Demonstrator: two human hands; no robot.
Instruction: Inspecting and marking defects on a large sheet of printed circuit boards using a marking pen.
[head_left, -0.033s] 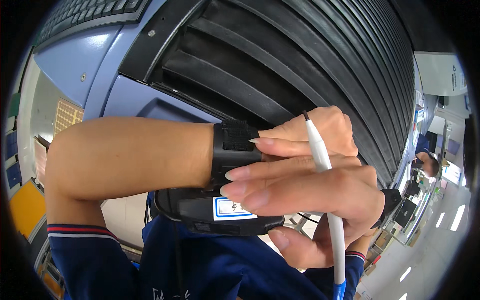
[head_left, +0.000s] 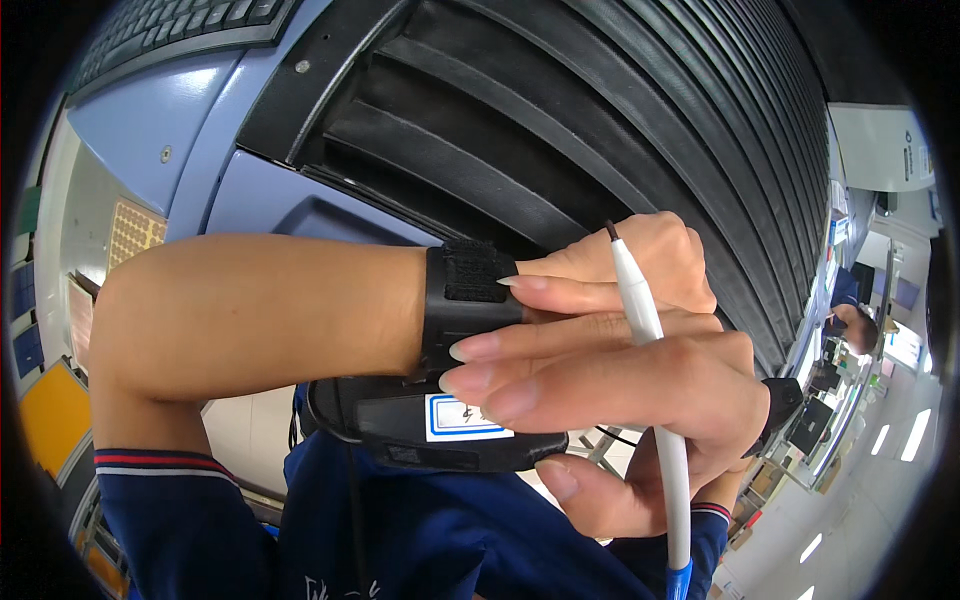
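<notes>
Unmoved: wristband [head_left: 466, 314], blue-bordered label [head_left: 462, 426]

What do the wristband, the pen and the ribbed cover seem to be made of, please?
Wristband: smooth and dull, perhaps rubber or plastic, with a fuzzy, fabric-like patch.
Pen: probably plastic, with a smooth white barrel.
Ribbed cover: possibly rubber or coated fabric; its folds show a soft sheen.

Bright light leaves soft sheen along the ridges of the black ribbed cover [head_left: 560, 130] and shadow in its folds. Below the cover, the white stick [head_left: 676, 500] looks sharp; rightward of the cover, light streaks [head_left: 915, 435] glare, the background [head_left: 825, 430] softens, and fisheye distortion bends edges.
</notes>
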